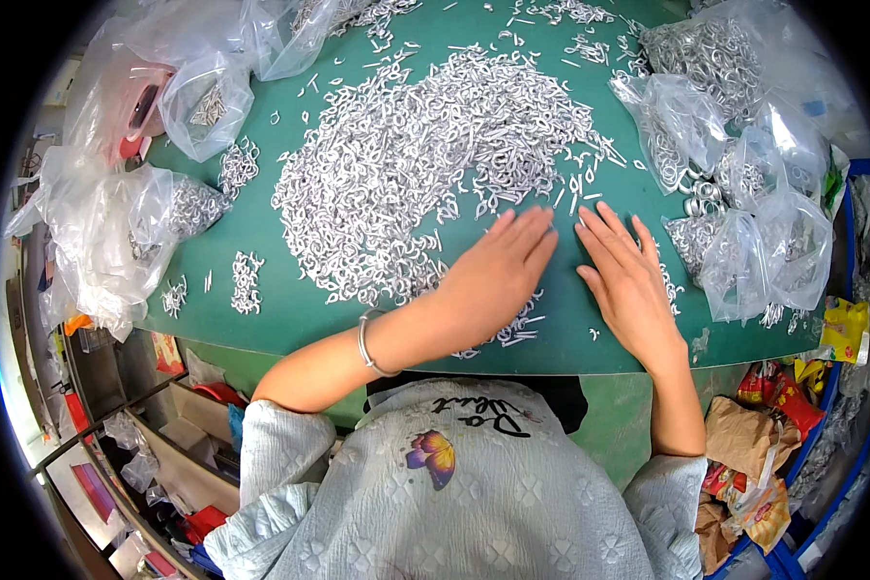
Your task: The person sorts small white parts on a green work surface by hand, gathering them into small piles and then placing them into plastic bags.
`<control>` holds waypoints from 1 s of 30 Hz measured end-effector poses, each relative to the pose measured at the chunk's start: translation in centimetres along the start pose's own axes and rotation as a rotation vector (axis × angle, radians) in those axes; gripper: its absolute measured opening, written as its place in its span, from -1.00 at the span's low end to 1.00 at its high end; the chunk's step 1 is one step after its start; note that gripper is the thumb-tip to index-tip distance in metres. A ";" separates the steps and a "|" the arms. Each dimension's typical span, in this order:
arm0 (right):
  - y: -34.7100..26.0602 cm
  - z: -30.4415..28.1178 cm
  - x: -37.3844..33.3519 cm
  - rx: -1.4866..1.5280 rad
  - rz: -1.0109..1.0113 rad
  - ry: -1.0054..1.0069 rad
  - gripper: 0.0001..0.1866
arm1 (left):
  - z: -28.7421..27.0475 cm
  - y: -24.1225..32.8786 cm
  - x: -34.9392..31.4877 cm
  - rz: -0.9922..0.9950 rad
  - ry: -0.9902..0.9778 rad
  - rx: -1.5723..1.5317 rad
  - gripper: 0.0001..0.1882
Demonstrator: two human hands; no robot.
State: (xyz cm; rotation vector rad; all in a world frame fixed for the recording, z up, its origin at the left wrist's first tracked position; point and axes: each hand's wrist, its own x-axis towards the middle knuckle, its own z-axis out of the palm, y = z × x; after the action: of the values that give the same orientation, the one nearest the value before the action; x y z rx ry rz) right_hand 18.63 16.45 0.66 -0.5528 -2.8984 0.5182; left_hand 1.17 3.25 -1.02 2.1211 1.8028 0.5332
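A wide heap of small silver metal pieces (387,164), ring-like bits and short bars, covers the middle of the green table (242,333). My left hand (503,275) lies over the heap's near right edge, fingers stretched out flat and side by side. Pieces (522,329) show beside and beneath its palm. To its right, my right hand (628,285) rests palm down with fingers apart, touching or just above the tabletop. A few loose bars and rings (575,191) lie just beyond both hands' fingertips. No held thing shows in either hand; what lies under the palms is hidden.
Clear plastic bags (696,126) of metal rings crowd the right side. More bags (116,242) stand at the left, near small separate clusters of pieces (246,283). A pink container (143,106) is at the far left. Snack packets (778,396) and a blue rack (865,435) are at the lower right.
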 end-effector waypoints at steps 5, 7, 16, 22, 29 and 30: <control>0.9 -0.8 -1.3 0.029 0.060 0.060 -0.62 | 1.6 2.6 -0.2 0.096 -0.010 -0.180 -0.32; 1.1 -0.9 -1.5 0.066 0.086 0.068 -0.61 | 1.7 3.4 0.2 0.143 -0.045 -0.234 -0.33; -1.0 -1.4 -4.7 0.035 0.006 -0.189 -0.44 | 0.6 2.4 -3.0 -0.002 0.042 -0.116 -0.49; 0.2 -2.5 -6.3 0.030 0.070 -0.108 -0.43 | 0.6 2.8 -3.2 0.024 0.081 -0.088 -0.57; 1.1 -2.3 -7.4 0.199 0.110 0.009 -0.51 | 0.1 5.1 -3.6 0.012 0.067 -0.652 -0.67; 1.6 -2.1 -7.5 0.262 0.159 0.108 -0.51 | -0.4 6.1 -4.0 -0.047 -0.049 -0.967 -0.70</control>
State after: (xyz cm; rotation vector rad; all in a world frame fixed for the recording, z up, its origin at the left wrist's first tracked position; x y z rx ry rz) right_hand 26.49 15.69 1.46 -0.7477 -2.6415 0.8457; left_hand 5.73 -1.64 1.78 1.3883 1.1692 1.0550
